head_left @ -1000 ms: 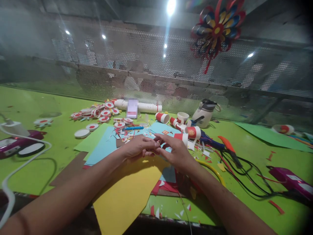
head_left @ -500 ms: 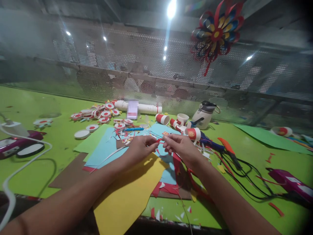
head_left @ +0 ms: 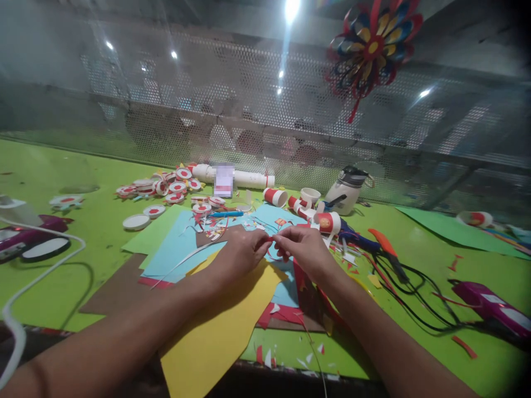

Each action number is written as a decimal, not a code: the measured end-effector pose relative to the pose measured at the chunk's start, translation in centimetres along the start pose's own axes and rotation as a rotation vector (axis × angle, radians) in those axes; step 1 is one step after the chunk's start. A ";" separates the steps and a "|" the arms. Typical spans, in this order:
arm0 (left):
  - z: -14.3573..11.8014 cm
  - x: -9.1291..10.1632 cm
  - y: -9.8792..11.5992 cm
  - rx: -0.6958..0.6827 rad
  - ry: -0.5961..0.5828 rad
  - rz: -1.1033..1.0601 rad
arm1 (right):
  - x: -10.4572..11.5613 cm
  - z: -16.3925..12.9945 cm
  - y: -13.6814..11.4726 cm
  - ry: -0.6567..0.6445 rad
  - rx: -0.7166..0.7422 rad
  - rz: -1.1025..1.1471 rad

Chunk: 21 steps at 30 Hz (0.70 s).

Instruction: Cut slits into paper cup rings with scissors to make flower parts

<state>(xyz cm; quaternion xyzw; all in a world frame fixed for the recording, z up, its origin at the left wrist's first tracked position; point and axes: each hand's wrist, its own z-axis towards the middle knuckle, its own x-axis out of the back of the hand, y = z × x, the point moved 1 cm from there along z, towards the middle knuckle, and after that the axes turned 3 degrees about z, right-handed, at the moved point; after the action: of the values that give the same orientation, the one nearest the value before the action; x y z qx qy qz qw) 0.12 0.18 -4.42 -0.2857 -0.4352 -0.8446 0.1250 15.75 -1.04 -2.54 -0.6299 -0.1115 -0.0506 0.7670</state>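
My left hand [head_left: 244,251] and my right hand [head_left: 302,247] meet over the middle of the table, fingertips almost touching. Between them they pinch a small red paper strip [head_left: 270,240], mostly covered by the fingers. Both hands are closed. Beneath my left forearm lies a sheet of yellow paper [head_left: 219,337] that hangs over the table's front edge. Light blue paper [head_left: 174,249] is spread under and behind the hands, with small paper scraps on it. A little square orange piece [head_left: 280,221] lies just behind the right fingers.
Several red-and-white paper discs [head_left: 177,188] are heaped at the back left, beside a white tube [head_left: 253,178]. Red paper cups [head_left: 328,223] lie behind my right hand, near a grey jug [head_left: 346,190]. An orange-handled glue gun [head_left: 384,246] with black cable lies at the right.
The hands have drawn slightly closer together, and less of the red strip shows between the fingertips. The orange piece now shows apart from the right fingers. The view has shifted slightly.
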 end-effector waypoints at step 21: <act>0.3 -0.7 0.6 0.659 -0.229 -1.184 | -0.2 -1.1 -1.4 0.063 0.500 -0.712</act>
<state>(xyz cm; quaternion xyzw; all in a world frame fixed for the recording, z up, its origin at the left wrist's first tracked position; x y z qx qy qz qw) 1.07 0.03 -4.34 -0.0343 -0.7626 -0.5587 -0.3241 15.37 -2.40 -1.39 -0.3450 -0.3071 -0.3027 0.8337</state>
